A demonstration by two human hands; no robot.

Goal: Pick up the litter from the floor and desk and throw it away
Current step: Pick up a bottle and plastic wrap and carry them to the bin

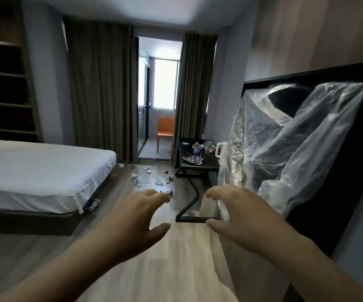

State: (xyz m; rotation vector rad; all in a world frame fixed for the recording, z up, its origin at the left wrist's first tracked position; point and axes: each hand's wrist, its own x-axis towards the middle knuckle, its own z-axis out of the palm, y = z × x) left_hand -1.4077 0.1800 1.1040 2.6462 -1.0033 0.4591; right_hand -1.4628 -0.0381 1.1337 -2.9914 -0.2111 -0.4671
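Observation:
My left hand and my right hand reach forward side by side, fingers spread and holding nothing. Beyond them, litter lies scattered on the wood floor: small wrappers and cups, a piece just past my left fingertips, and a can by the bed's corner. The black desk against the right wall carries more litter. A large clear plastic bag hangs in front of a black wall panel, right behind my right hand; its lower edge runs behind that hand.
A white bed fills the left side. The desk's black bent leg stands on the floor between my hands. Brown curtains frame a glass door to a balcony with an orange chair. Dark shelves stand at far left.

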